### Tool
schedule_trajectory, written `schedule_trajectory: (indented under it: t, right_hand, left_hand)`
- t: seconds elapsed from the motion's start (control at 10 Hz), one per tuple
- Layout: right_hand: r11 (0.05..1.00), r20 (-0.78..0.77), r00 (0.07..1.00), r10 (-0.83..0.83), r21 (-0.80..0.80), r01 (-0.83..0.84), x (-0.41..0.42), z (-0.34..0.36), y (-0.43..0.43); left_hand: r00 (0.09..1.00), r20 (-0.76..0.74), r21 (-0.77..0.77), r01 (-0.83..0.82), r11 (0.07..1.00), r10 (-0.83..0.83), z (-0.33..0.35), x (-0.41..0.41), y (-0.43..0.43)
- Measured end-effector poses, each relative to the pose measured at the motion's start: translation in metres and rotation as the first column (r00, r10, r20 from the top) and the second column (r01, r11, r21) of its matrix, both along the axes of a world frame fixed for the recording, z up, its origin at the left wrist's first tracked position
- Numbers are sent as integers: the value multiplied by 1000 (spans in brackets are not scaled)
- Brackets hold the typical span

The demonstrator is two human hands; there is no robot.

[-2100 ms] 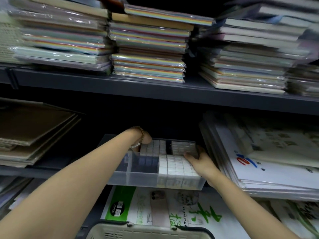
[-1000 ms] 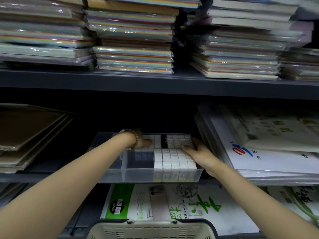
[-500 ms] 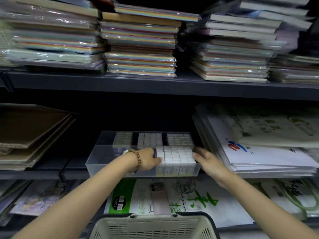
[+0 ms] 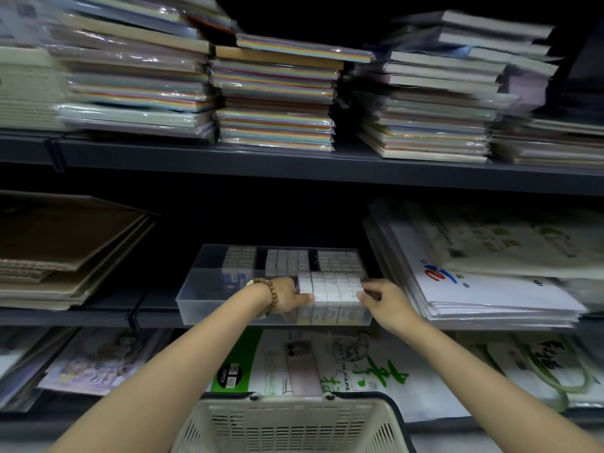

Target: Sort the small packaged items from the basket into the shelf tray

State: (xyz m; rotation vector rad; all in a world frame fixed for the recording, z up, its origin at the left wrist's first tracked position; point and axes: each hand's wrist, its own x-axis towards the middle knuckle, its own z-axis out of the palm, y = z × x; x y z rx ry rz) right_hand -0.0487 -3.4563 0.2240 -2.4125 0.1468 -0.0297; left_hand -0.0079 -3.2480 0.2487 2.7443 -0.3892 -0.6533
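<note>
Tray (image 4: 209,308) lies left-right; left hand (image 4: 287,297) holds packets (image 4: 330,286)

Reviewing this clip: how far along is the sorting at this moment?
Done: the tray already holds several neat blocks of packets. In hand: the left hand and right hand bracket the front-right block, apparently squaring it. Left: its front-left bay looks unfilled; what remains in the basket is out of view.

"20PCS" and "PAPE" on the green-and-white paper pack (image 4: 271,361)
</note>
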Motion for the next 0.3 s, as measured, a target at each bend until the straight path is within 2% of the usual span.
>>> schedule_trajectory:
  t: [0.1, 0.2, 0.3]
  right_hand:
    - [999, -17, 999, 30, 34, -30, -12, 8, 1]
    - [994, 77, 996, 35, 97, -42, -31, 27, 4]
    - [956, 377, 926, -7, 275, -105, -63, 77, 6]
  left_hand:
    - [995, 77, -34, -61, 998, 64, -2, -9, 2]
    - [939, 318, -168, -81, 982, 132, -2, -39, 14]
    - [830, 519, -391, 19, 920, 203, -13, -110, 27]
